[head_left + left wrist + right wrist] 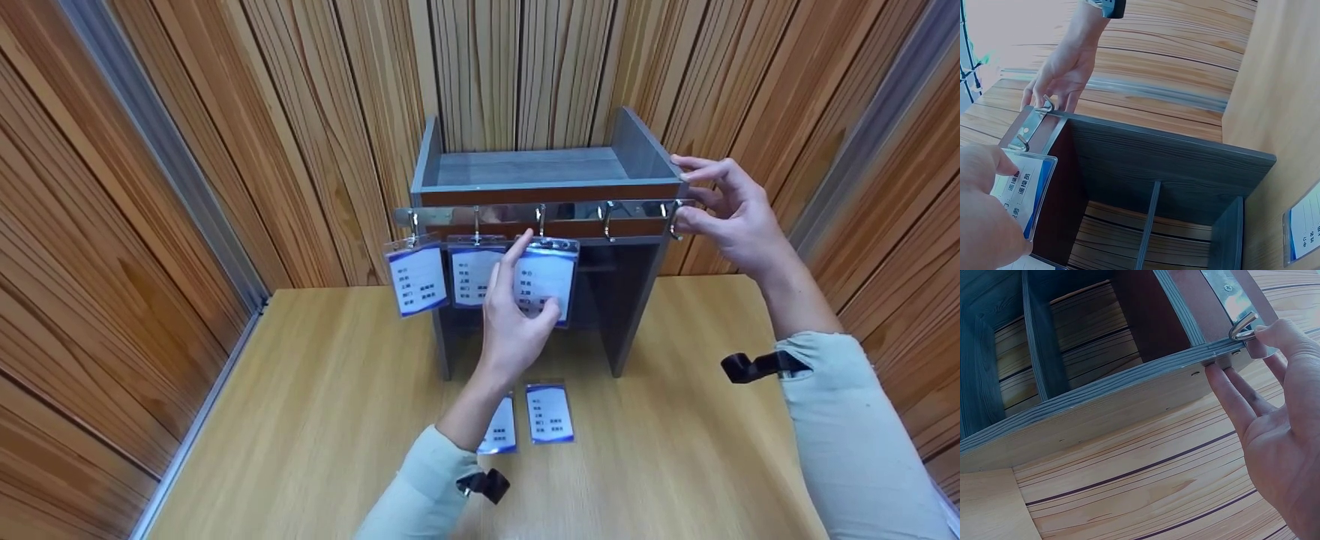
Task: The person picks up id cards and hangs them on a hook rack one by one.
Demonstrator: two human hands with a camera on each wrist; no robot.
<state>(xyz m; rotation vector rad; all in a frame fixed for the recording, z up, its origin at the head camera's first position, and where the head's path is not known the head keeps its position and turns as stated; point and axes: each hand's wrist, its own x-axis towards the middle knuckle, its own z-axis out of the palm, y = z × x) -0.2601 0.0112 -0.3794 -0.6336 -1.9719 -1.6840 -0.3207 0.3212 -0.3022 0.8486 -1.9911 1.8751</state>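
My left hand (517,322) holds an ID badge (546,270) in a clear sleeve by its sides, just under the third hook (541,217). The index finger hides part of the badge's top, so I cannot tell whether it hangs on the hook. In the left wrist view, the thumb and a finger lie at the edges of this badge (1036,185). My right hand (739,217) grips the right end of the grey shelf (525,166). Its thumb touches the last hook (1243,327), while other fingers press the side panel (1100,396) from outside.
Two more badges hang from the left hooks, one at the end (417,281) and one beside it (466,277). The fourth hook (608,221) carries nothing. Two badges lie on the wooden table (337,420), one (550,412) in full view, the other (501,427) partly behind my left forearm.
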